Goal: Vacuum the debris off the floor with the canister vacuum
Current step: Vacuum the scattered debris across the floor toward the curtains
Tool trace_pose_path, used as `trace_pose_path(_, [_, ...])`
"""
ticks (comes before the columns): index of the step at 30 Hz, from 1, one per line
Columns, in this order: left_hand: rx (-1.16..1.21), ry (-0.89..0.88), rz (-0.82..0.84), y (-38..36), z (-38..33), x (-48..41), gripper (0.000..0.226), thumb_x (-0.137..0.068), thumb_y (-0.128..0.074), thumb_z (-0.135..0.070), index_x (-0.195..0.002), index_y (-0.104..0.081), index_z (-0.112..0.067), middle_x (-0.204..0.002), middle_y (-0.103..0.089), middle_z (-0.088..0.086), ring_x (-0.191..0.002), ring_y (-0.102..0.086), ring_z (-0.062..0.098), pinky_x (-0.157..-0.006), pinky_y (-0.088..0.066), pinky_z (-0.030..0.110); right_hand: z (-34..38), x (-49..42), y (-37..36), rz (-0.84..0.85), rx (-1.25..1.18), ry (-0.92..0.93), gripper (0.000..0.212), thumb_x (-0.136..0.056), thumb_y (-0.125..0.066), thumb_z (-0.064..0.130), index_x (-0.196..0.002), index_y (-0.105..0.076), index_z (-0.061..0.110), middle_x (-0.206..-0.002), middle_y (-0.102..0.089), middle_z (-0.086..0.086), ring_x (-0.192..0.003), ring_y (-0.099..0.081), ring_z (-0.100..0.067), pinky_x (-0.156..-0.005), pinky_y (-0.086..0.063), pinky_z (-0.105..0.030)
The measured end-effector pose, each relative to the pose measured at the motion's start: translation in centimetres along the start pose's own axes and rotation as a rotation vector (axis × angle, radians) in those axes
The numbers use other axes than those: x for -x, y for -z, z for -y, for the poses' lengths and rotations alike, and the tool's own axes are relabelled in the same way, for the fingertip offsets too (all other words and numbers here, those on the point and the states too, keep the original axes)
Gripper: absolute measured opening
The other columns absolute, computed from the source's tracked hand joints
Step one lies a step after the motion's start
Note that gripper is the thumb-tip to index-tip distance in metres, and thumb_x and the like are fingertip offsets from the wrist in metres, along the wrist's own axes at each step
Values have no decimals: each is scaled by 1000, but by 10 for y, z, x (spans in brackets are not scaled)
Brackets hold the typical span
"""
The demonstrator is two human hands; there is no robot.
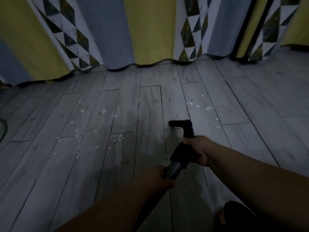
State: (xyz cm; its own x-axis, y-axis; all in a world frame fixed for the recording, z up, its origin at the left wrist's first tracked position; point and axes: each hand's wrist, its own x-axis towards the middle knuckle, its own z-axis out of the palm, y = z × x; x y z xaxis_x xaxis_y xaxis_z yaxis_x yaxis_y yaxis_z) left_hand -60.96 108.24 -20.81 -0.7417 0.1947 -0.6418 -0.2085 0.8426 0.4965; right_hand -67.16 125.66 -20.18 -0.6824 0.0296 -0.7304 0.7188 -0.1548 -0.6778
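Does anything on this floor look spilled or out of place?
Yes. Pale crumbs lie scattered over the grey plank floor, one patch left of the black vacuum nozzle, another beyond it to the right.

Dim light falls on a grey wood-look plank floor [50, 181]; curtains [147, 30] (yellow, grey, triangle-patterned panels) hang down to it.
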Motion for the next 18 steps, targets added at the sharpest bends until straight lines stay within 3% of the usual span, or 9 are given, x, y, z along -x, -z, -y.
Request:
trace_pose_path(11, [31,-12,63,-32,-21,10,46,-87,-62,-36,-130,-50,-23,-121,-61,2,-96,-56,10,-72,-39,19,-20,15,33,-25,24,39,26,-95,-57,16,-118,-53,5,-98,-64,-14,-81,-64,-27,-53,-50,-33])
trace_pose_path(18, [144,32,40,-28,-17,21,51,-85,-65,-31,-132,-47,-20,-119,-59,4,-101,-59,17,-81,-48,25,-19,20,21,18,54,61,29,-94,-59,23,-121,-54,11,-98,-65,-9,-85,-64,-24,-55,-51,-31])
